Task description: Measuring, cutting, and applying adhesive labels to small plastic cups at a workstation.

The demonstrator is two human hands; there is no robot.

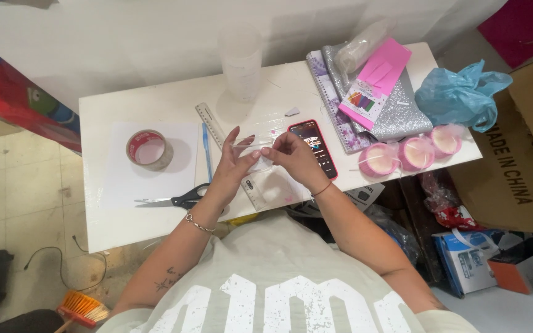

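Note:
Both hands meet over the middle of the white table (118,216). My left hand (232,166) and my right hand (294,157) pinch a small clear plastic piece (255,154) between their fingertips, just above a transparent ruler (251,188). A phone (319,145) with a red case and a lit screen lies right under my right hand. A blue pen (207,151) and black-handled scissors (177,199) lie left of my left hand.
A tape roll (149,150) sits on white paper (124,179) at the left. A clear cup (241,68) stands at the back. Notebooks, glitter sheet and pink cards (374,80), a blue bag (460,95) and three pink cups (414,154) fill the right. Cardboard box (525,154) beside the table.

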